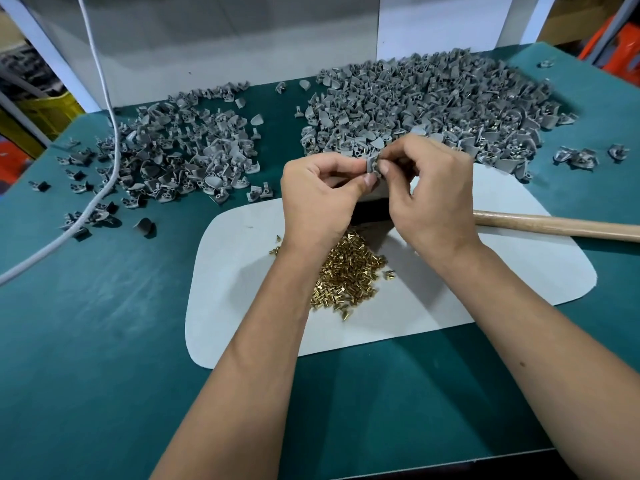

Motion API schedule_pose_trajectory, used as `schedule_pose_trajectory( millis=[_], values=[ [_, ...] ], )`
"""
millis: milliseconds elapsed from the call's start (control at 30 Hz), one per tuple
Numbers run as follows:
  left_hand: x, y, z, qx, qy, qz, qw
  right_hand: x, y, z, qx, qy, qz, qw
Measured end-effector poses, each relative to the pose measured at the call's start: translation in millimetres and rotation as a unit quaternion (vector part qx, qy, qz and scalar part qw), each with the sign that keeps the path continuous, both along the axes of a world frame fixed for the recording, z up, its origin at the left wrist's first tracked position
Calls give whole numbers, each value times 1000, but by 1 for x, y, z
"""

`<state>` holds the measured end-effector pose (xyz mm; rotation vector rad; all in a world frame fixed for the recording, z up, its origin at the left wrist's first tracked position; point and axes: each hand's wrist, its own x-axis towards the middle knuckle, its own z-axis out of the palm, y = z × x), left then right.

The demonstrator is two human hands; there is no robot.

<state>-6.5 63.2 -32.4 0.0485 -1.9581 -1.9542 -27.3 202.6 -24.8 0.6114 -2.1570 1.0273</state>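
Note:
My left hand point(320, 199) and my right hand point(429, 192) meet above the white mat point(485, 285). Together they pinch one small grey plastic part point(372, 167) between thumbs and fingertips. A small brass piece seems to sit at the part under my right fingertips, though it is mostly hidden. Below my wrists a heap of small brass inserts point(346, 271) lies on the mat. A large pile of grey plastic parts point(433, 102) spreads behind my hands at the right. A looser pile of the same parts point(183, 147) lies at the left.
A wooden handle point(561, 225) lies across the mat's right edge, its head hidden under my right hand. A white cable point(114, 161) runs down over the left pile. The green table point(104, 323) ends at a white back panel point(242, 39). Stray grey parts point(578, 157) sit far right.

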Motion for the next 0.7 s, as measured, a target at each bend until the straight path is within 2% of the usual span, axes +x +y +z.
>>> schedule_pose_trajectory(
  millis=[400,700],
  values=[
    [-1,2,0,-85,16,35,996,3,-5,-7,-34,-16,-17,999],
    [3,1,3,-212,64,84,971,-3,5,5,16,-108,31,993]
  ],
)
